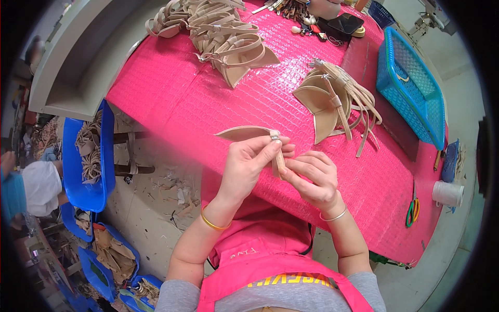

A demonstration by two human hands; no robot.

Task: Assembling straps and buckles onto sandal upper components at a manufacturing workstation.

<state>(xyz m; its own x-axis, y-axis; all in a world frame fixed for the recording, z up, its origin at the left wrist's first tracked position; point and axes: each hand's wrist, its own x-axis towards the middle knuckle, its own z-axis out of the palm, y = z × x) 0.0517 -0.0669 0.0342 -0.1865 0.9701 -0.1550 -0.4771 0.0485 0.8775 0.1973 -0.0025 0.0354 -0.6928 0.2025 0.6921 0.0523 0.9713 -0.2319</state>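
Item: tan sandal strap piece [249, 133] with metal buckle [274, 136], held above the near table edge. I see my left hand [248, 165] pinching it at the buckle, my right hand [312, 179] pinching the strap's lower end. Far left pile [223, 36] and right pile [332, 99] lie on the pink table [208, 99], which pile is finished I cannot tell; blue basket [410, 83] far right, white roll [448, 193] right

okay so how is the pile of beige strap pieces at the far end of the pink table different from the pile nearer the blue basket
The far pile is larger and looser, a sprawl of looped, tangled straps. The nearer pile beside the blue basket is smaller and neater, its flat pointed pieces fanned out with straps trailing off to one side. The far pile lies beyond both hands; the nearer pile lies just past the right hand. Both are the same beige on the pink table.
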